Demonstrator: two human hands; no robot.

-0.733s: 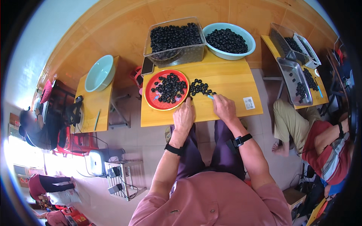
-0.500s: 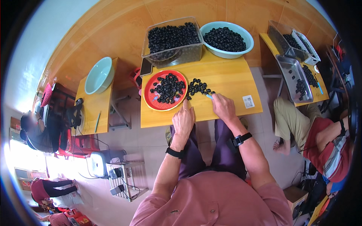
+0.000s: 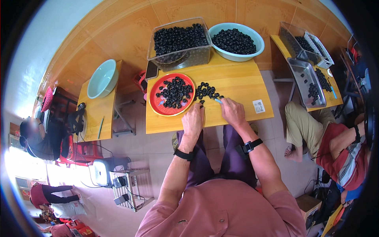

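Small black ring-shaped parts [image 3: 204,91] lie loose on the yellow table [image 3: 233,83], and more are heaped in a red tray [image 3: 151,103] at the left. My left hand [image 3: 192,121] is by the tray's right edge, with thumb and fingertips closed on one black ring-shaped part [image 3: 202,102]. In my right hand [image 3: 233,112] is a thin light-blue tool [image 3: 218,100], its tip pointing left towards the loose parts. Most of the tool is hidden in my fingers, so its kind cannot be made out.
A clear plastic bin [image 3: 189,59] and a light-blue basin [image 3: 258,49], both full of black parts, stand at the table's back. A phone [image 3: 151,70] lies beside the bin; a white label [image 3: 259,106] is at the right. A person [image 3: 335,150] sits at the right-hand table.
My left hand has drawn its fingers in from a stretched index finger and now pinches a black part. My right hand keeps the blue tool in nearly the same place.
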